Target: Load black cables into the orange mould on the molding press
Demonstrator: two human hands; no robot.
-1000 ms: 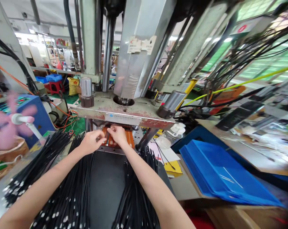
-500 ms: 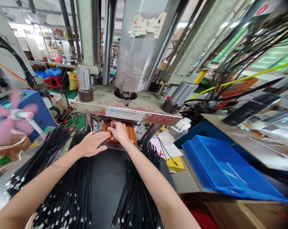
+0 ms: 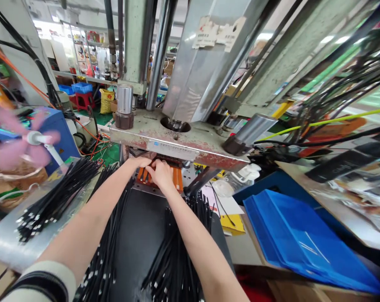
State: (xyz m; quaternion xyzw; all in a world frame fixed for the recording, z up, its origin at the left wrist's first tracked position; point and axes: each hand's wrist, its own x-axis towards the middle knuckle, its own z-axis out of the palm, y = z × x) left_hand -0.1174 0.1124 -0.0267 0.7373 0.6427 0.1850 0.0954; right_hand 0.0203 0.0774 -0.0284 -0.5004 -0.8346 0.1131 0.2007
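Under the crossbeam of the press, an orange mould block with slots lies on the metal bed. Short black cable ends rest in its left slots. My left hand reaches over the mould's rear left part, its fingers together and their tips partly hidden. Just right of it, my right hand is over the mould's middle with fingers curled and thumb pressed in. Whatever the fingertips pinch is too small and covered to make out. Bundles of black cables lie below each forearm, a left bundle and a right bundle.
The press crossbeam hangs low over my hands, with a steel post at right. A pink fan spins at left, near another cable bundle. Blue plastic trays and a clear bottle stand at right.
My left hand has moved forward from the mould's front left edge to under the crossbeam, beside my right hand. My right hand has shifted slightly. The view has swung a little left.
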